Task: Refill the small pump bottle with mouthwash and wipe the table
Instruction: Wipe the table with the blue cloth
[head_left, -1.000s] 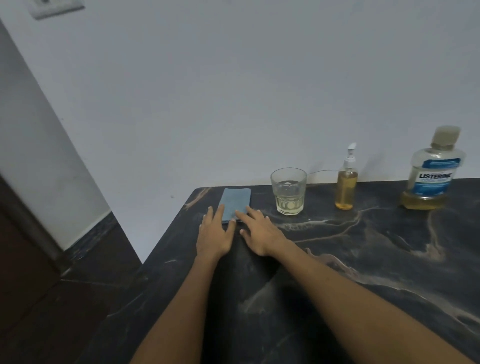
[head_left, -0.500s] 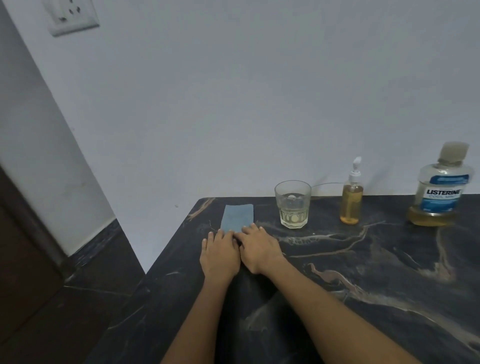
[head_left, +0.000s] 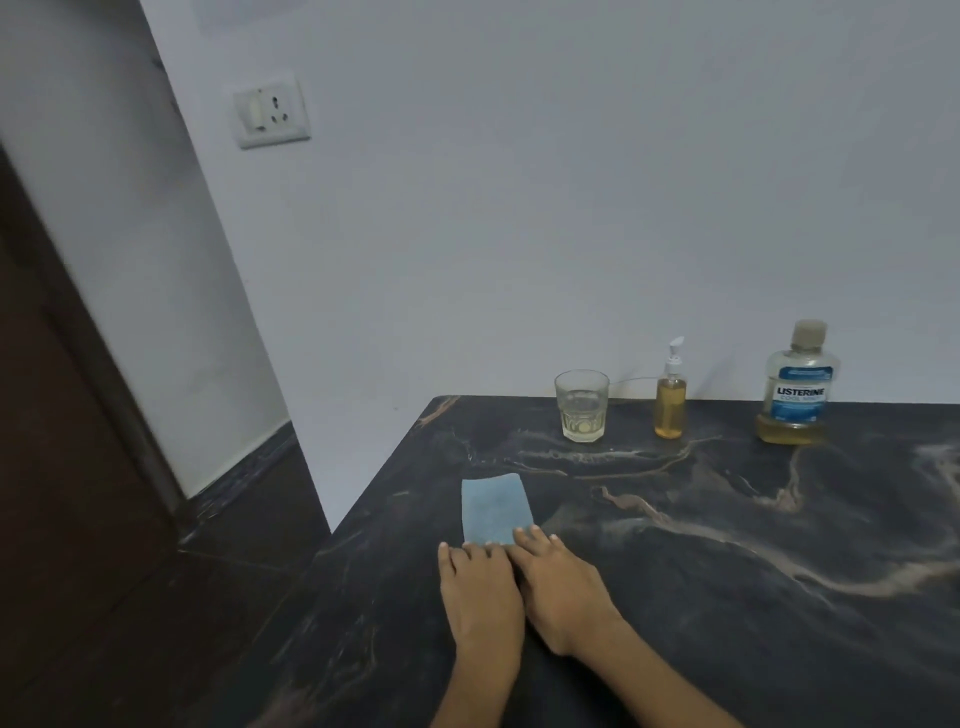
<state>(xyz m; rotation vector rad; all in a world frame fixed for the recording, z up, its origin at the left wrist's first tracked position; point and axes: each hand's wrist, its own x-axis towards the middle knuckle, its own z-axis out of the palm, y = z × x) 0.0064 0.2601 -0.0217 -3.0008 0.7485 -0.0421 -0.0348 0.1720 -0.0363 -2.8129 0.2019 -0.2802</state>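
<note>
Both hands, left hand (head_left: 480, 592) and right hand (head_left: 563, 597), are lying flat, fingers straight, tips touching the blue cloth (head_left: 496, 512). Pressing evenly should be keeping it flat on the table (head_left: 727, 597).

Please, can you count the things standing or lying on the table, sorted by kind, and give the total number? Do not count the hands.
Bottles: 2, the small pump bottle and the Listerine mouthwash bottle
Drinking glasses: 1, the glass holding some pale liquid
Cloths: 1, the blue cloth
Total: 4
</note>
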